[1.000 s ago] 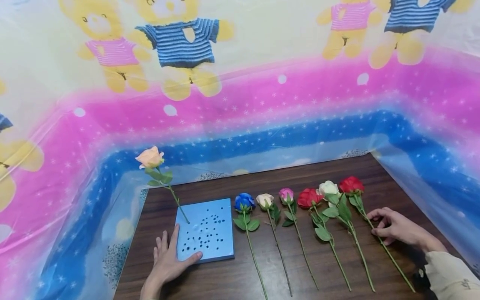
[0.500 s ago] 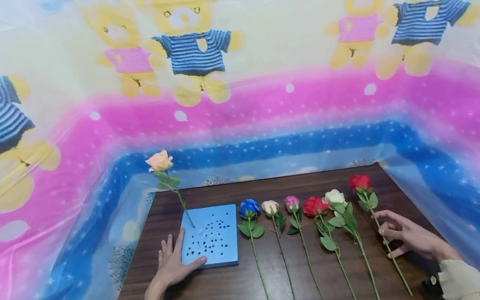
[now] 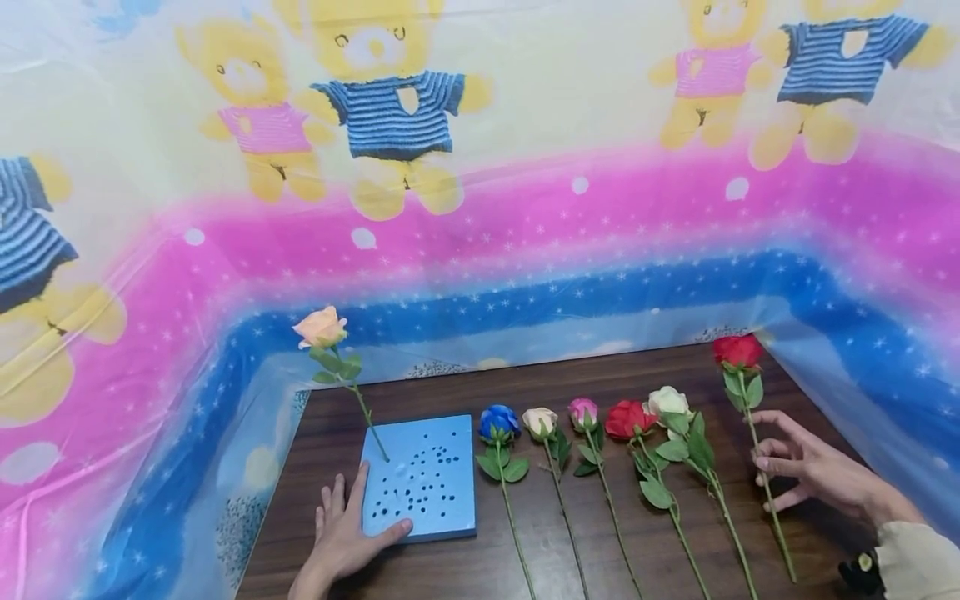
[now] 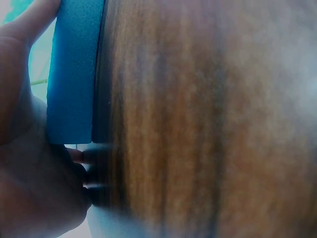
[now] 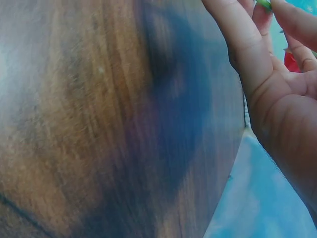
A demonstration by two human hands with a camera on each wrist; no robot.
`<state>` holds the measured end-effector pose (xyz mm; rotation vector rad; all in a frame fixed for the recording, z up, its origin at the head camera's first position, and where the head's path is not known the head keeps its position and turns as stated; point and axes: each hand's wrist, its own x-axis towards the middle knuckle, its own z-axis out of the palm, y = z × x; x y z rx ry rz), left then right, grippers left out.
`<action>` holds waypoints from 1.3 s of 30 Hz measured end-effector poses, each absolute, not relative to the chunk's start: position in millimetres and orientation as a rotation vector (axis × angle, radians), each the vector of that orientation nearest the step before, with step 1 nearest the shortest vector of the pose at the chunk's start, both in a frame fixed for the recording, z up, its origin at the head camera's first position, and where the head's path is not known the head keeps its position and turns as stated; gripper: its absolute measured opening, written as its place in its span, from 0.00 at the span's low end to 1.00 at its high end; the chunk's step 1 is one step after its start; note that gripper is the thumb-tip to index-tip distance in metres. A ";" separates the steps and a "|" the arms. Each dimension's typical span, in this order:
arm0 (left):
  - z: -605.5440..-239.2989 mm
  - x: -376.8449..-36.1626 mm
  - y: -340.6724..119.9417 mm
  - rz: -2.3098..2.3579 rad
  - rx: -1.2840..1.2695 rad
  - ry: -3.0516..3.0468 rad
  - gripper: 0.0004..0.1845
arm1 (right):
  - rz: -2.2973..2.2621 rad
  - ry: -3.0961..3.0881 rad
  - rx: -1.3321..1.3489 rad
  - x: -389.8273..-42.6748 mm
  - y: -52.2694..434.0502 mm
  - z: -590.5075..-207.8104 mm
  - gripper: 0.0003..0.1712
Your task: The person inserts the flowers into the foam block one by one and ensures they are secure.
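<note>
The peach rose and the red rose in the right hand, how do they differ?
The peach rose is pale; the red rose is vivid red. The peach rose stands in the blue block; the right hand holds the red rose. The peach rose's stem end is hidden; the red rose's shows. Both have green leaves.

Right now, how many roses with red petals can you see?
2. One red-petalled rose is in the fingers of the right hand; the other red-petalled rose lies on the brown table, between the pink rose and the white rose.
</note>
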<state>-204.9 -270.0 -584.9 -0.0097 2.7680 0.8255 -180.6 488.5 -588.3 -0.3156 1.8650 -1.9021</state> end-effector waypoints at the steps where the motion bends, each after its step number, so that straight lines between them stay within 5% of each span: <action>1: -585.4 -204.6 -270.3 0.822 -0.012 2.769 0.73 | -1.908 1.858 -0.342 -180.3 487.7 -587.4 0.36; 14: -585.4 -203.8 -270.4 0.849 -0.019 2.763 0.73 | -1.997 2.136 -0.600 -192.8 462.9 -552.7 0.44; 39: -587.6 -203.9 -271.2 0.897 -0.021 2.766 0.73 | -1.915 2.628 -0.806 -261.4 360.3 -474.2 0.44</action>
